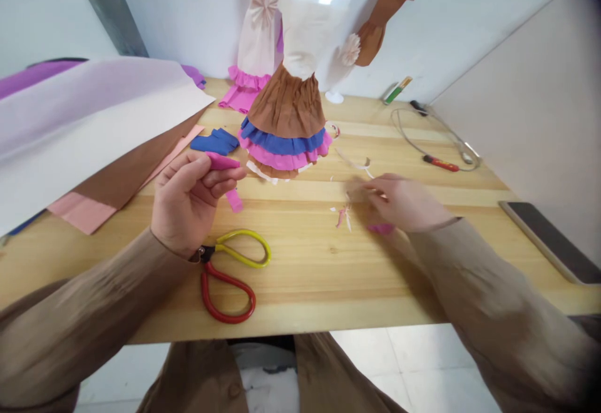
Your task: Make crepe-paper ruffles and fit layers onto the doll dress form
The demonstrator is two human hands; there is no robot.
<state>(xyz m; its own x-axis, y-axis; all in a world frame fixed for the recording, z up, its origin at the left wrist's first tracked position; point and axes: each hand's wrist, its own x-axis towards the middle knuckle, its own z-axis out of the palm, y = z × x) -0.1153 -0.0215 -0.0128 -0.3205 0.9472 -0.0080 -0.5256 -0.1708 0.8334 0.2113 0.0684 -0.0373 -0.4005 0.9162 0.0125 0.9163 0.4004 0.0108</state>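
In the head view, the folded pink piece (223,161) lies between the thumb and forefinger of the left hand (185,197), its free end pointing toward the layered skirt (288,106) and stopping short of it. That thumb and forefinger are closed on the piece in a pinch, while the other fingers stretch out below it, loosely bent and slightly apart. Just under them a short pink strip (233,200) lies on the wooden table (319,300), and beyond the hand sits a folded blue piece (215,142). The right hand (399,200) is low over the table on the other side, palm down, with its fingers bent and their tips blurred, near some small white and pink scraps (345,216); I cannot tell how far apart the fingers are or whether they grip anything. A magenta scrap (381,228) shows just beneath that hand. The skirt, in brown, blue and pink tiers with more brown and white at the hem, stands beyond and between the two hands, below a cream bodice (303,34). Scissors (220,248) with one yellow and one red handle lie by the left wrist, their blades hidden. A phone (549,238) lies to the right, well apart from both hands.
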